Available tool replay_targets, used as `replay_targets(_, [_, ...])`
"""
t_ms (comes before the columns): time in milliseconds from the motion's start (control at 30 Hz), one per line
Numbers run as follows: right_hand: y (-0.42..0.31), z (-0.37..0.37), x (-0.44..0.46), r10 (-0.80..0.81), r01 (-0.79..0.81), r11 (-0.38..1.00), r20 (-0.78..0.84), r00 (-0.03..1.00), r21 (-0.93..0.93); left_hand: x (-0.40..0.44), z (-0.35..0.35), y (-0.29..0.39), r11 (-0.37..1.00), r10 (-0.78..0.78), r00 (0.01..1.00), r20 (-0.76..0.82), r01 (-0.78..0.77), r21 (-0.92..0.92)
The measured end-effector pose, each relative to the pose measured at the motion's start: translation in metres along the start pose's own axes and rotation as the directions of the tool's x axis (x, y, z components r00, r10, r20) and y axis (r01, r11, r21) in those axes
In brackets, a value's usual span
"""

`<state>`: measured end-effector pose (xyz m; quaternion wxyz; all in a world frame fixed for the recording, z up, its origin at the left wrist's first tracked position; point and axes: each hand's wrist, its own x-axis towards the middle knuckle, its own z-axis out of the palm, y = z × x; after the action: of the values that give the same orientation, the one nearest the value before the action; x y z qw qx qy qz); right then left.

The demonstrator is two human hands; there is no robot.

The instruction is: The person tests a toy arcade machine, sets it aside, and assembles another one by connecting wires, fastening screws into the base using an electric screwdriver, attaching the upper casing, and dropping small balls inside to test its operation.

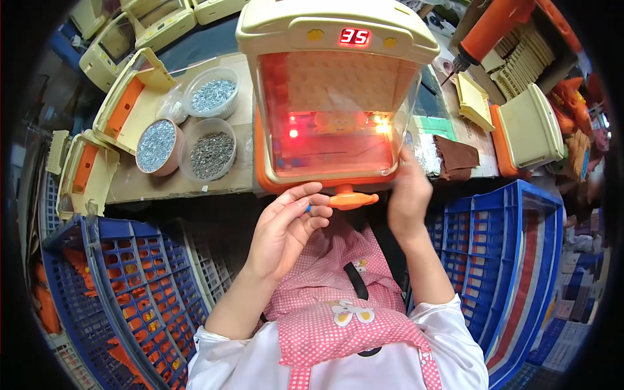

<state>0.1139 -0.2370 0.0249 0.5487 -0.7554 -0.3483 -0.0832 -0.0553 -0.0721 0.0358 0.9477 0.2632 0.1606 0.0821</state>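
Note:
A cream and orange toy machine (338, 107) stands at the table's front edge. Its red display reads 35, and red and yellow lights glow behind its clear window. An orange handle (352, 200) sticks out below its front. My left hand (283, 227) is at the handle's left end, palm up with curled fingers. A small blue piece (307, 208) shows between its thumb and fingers; its kind is too small to make out. My right hand (411, 195) is beside the machine's lower right corner, smeared by motion, so its fingers cannot be read.
Screws fill a pink-rimmed tub (177, 140) and two clear tubs (235, 97) on the left. Cream and orange housings (107, 123) stand behind them. An orange power screwdriver (497, 32) hangs at upper right. Blue crates (104, 286) flank me; a brown cloth (458, 159) lies right.

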Motion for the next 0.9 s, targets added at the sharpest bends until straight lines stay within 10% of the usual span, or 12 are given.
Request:
replay_targets(33, [-0.012, -0.008, -0.002, 0.190, -0.180, 0.975, -0.074, 0.979, 0.130, -0.003, 0.000, 0.001, 1.000, 0.006, 1.000, -0.005, -0.006, -0.001])
replay_targets(133, [-0.017, -0.034, -0.027, 0.001, -0.031, 0.980, -0.154, 0.988, -0.196, -0.015, 0.010, 0.003, 0.998, -0.028, 0.999, 0.019, 0.029, -0.052])
replay_targets(233, [-0.041, -0.042, -0.042, -0.029, 0.082, 0.977, 0.264, 0.964, -0.195, -0.023, 0.034, -0.004, 0.988, -0.138, 0.987, 0.076, 0.143, -0.061])
replay_targets(433, [-0.085, -0.036, -0.042, -0.166, 0.228, 0.967, 0.402, 0.901, -0.112, -0.017, 0.042, -0.042, 0.962, -0.224, 0.969, 0.106, 0.238, -0.137])
replay_targets(900, [-0.073, -0.020, -0.043, -0.154, 0.219, 0.956, 0.300, 0.941, -0.195, -0.012, 0.054, -0.049, 0.986, -0.100, 0.991, 0.086, 0.110, -0.123])
